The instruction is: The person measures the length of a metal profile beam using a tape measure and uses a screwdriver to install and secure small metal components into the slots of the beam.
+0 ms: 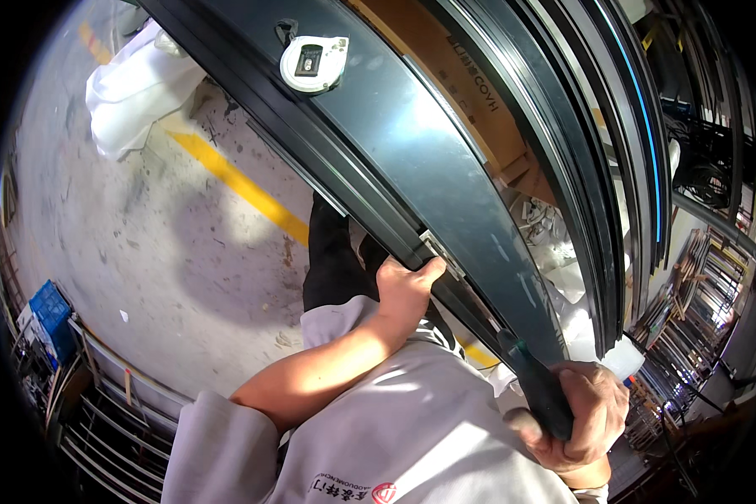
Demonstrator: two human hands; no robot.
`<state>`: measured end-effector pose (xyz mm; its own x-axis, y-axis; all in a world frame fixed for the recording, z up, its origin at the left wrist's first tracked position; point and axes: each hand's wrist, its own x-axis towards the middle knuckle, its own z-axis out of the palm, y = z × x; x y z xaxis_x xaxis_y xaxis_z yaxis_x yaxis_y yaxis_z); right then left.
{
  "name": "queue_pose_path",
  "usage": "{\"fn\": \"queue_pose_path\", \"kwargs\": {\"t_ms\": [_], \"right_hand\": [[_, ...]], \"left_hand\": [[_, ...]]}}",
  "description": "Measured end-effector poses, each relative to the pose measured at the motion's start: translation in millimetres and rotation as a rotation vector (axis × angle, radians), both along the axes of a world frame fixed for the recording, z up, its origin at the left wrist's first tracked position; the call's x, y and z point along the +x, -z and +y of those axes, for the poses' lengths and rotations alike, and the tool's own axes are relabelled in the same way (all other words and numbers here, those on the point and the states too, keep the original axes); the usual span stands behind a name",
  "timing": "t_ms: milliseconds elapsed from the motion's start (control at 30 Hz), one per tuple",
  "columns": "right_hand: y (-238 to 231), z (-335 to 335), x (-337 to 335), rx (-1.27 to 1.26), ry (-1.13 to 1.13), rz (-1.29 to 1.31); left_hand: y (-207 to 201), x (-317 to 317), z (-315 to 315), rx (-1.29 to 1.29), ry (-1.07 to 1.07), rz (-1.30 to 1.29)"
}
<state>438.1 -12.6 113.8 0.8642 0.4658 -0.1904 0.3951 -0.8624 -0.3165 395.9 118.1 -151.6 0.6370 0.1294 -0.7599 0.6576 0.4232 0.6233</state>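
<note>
My right hand [588, 412] is wrapped round the thick dark handle of what looks like a screwdriver [539, 382]. Its thin shaft points up and left along a dark grooved metal profile [344, 172]. Close to the tool's far end, a small silvery metal fitting [433, 244] sits in the profile's groove. My left hand [407, 290] grips the profile's near edge, thumb pressed beside that fitting; the fingers underneath are partly hidden. The exact contact between shaft and fitting is too small to make out.
A white tape measure [314, 63] lies on a wide dark panel [403, 118] beside the profile. Long dark profiles [554, 126] and brown cardboard [454, 80] are to the right. White sheeting [139, 92] and a yellow line [235, 181] are on the floor at left.
</note>
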Motion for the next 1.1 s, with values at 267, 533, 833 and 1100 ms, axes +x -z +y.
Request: {"fn": "queue_pose_path", "kwargs": {"t_ms": [267, 533, 833, 1100], "right_hand": [[3, 3, 14, 0.188, 0.023, 0.08], [12, 6, 12, 0.145, -0.086, -0.082], [12, 3, 20, 0.383, -0.096, -0.071], [10, -6, 13, 0.253, -0.075, -0.063]], "left_hand": [[-7, 4, 19, 0.097, 0.345, 0.15], [-41, 15, 64, 1.013, 0.614, -0.774], [-22, 37, 34, 1.251, 0.754, -0.883], [-22, 43, 33, 1.277, 0.75, -0.79]]}}
